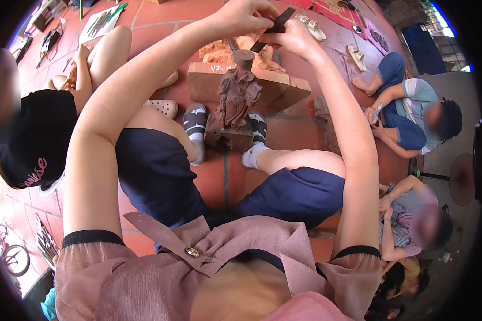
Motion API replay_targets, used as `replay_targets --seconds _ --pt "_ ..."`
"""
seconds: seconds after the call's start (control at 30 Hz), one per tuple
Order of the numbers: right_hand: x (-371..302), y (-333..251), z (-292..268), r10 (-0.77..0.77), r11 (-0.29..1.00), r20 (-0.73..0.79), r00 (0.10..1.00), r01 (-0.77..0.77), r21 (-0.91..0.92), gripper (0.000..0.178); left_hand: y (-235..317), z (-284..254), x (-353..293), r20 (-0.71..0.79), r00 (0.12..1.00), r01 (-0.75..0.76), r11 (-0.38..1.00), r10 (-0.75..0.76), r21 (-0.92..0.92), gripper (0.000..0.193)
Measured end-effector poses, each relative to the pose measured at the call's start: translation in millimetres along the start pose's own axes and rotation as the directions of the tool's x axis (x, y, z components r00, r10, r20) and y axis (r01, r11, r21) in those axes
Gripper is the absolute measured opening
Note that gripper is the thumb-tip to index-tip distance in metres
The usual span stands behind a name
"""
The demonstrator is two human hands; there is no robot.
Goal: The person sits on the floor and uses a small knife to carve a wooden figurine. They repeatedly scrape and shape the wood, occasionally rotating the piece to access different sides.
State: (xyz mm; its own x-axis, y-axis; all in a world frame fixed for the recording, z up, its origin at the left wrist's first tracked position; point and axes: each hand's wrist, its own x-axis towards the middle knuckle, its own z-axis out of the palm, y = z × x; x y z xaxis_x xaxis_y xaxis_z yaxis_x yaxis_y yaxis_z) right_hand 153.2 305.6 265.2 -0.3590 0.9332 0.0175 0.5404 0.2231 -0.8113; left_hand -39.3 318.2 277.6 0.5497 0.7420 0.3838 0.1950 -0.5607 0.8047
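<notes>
A carved brown wooden figure (236, 96) stands upright on its square base on the floor between my feet. Beyond its top, I hold a thin dark strip (283, 20), raised at a slant. My right hand (294, 36) grips it with bent fingers and thumb. My left hand (251, 17) has its fingers curled in a pinch at the strip's left edge. What the strip is made of does not show. Neither hand touches the figure.
Behind the figure lies a thick wooden block (278, 88) with a rough pale wood piece (211, 53) beyond. A person in black (40, 128) sits close on my left; people (412, 115) sit at right. Sandals (356, 56) and a tool-covered sheet (103, 24) lie on the tiles.
</notes>
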Motion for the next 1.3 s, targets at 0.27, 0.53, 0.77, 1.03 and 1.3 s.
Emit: replay_targets --seconds 0.27,0.53,0.77,1.03,1.3 --pt "-8 -4 19 0.042 0.999 0.111 0.993 -0.039 -0.031 0.026 7 -5 -9 0.040 0.999 -0.006 0.992 0.001 0.127 0.018" --pt "-28 -4 53 -0.070 0.919 0.114 0.991 0.109 -0.380 0.022 2 -3 -32 0.239 0.971 0.007 0.996 -0.029 0.094 0.019" --pt "-28 -15 54 -0.073 0.874 0.082 0.994 0.103 -0.475 0.027 0 -4 -39 0.086 0.995 -0.067 0.955 0.044 0.288 0.018" --pt "-25 9 50 -0.055 0.930 0.059 0.997 0.073 -0.359 0.029 2 5 -36 0.085 0.992 -0.119 0.946 0.098 0.302 0.017" --pt "-23 16 52 -0.075 0.932 0.038 0.997 0.083 -0.354 0.032 2 12 -38 0.059 0.997 -0.070 0.948 0.054 0.311 0.016"
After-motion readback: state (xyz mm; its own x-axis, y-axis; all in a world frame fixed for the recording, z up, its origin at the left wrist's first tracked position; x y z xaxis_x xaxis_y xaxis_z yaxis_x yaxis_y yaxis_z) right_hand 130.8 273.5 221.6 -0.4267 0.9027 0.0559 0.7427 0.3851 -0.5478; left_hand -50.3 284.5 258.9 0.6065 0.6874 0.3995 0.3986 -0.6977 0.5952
